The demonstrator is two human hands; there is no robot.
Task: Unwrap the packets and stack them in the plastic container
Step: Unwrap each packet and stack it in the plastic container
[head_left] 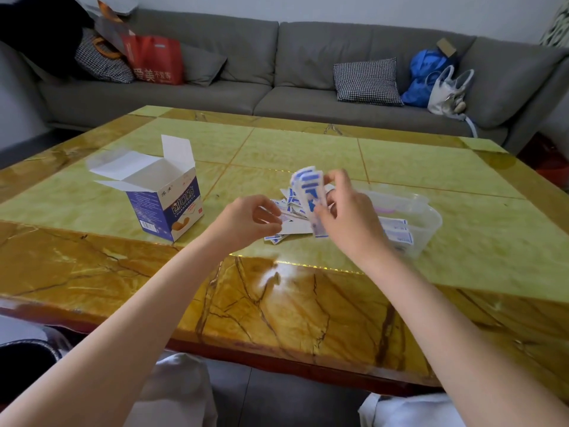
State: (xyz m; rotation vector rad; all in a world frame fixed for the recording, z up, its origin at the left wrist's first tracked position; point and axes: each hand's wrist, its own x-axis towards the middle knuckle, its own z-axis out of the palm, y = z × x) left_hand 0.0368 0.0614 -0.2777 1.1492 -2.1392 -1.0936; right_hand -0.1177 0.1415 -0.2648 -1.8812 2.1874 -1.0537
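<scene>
Closest to us the yellow-brown marbled surface (277,306) runs edge to edge, both bare forearms reaching out over it. Our left hand (246,221) has its fingers curled in, pinching the corner of a white packet (295,227) that lies flat on the surface. Our right hand (345,217) grips a fanned bunch of bandage packets (309,192), white with blue bands, held upright above the loose pile (289,201) of the same packets scattered just behind and between the hands. Some of that pile is hidden by the raised bunch and the right hand.

Right beside the right hand sits the clear plastic container (421,220), with a few blue-and-white packets (397,231) lying flat inside; the wrist blocks its near corner. Off to the left, well apart from the pile, the blue and white bandage box (167,204) stands with its flaps open.

Further back is a grey sofa (277,75) with two houndstooth cushions (366,81), a red shopping bag (155,58), a blue bag (426,72) and a white plastic bag (446,90).
</scene>
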